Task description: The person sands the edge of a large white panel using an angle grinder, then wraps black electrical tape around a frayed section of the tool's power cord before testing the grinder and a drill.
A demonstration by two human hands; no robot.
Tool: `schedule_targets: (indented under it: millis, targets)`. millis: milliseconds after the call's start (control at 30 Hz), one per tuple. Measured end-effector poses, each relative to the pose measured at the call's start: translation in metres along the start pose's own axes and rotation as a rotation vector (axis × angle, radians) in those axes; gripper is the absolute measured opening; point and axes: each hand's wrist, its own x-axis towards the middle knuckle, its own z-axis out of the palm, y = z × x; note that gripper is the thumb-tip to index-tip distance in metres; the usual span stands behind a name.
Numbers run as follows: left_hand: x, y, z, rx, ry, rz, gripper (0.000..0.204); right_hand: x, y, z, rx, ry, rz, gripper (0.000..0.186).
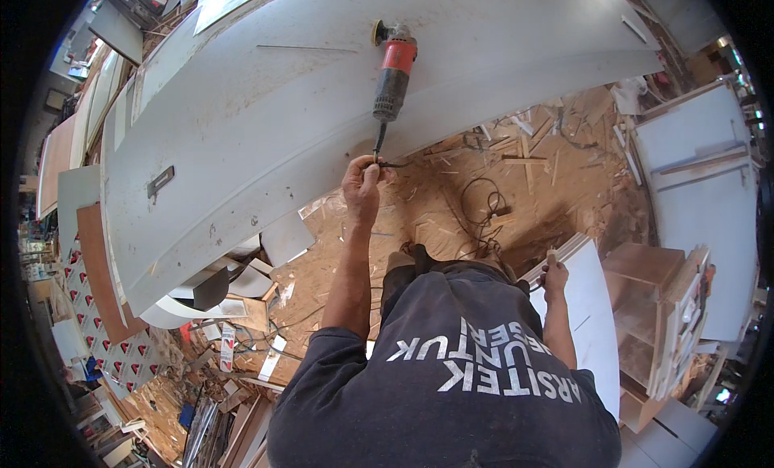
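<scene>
A red and black angle grinder (394, 74) lies on the large pale work table (266, 105), its yellowish disc toward the far side. My left hand (362, 187) is at the table's near edge, fingers pinched round the black power cord (380, 137) just behind the tool's tail. A small light-coloured bit shows at those fingertips. Lower on the right, my right hand (555, 276) is closed in front of white panels (587, 307) that stand on edge. Something small and pale pokes up from its fingers, too small to name.
On the table are a thin rod (306, 48) and a small rectangular metal piece (161, 182). Wood scraps (528, 158) and a looped dark cable (484, 214) litter the floor. A brown open cabinet (645, 287) and a white panel unit (701, 202) stand at right.
</scene>
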Motion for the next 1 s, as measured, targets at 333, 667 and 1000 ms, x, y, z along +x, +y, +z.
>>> schedule_targets:
  millis: [333, 667, 1000]
  targets:
    - [0.001, -0.002, -0.005, 0.030, 0.061, 0.147, 0.008, 0.000, -0.009, 0.013, -0.079, -0.072, -0.067, 0.041]
    - [0.000, -0.002, -0.008, -0.233, 0.083, 0.004, 0.010, 0.002, -0.002, 0.021, -0.091, -0.075, -0.066, 0.039]
    - [0.001, -0.007, -0.015, -0.310, 0.068, -0.058, 0.011, 0.005, 0.010, 0.024, -0.041, -0.083, -0.078, 0.037]
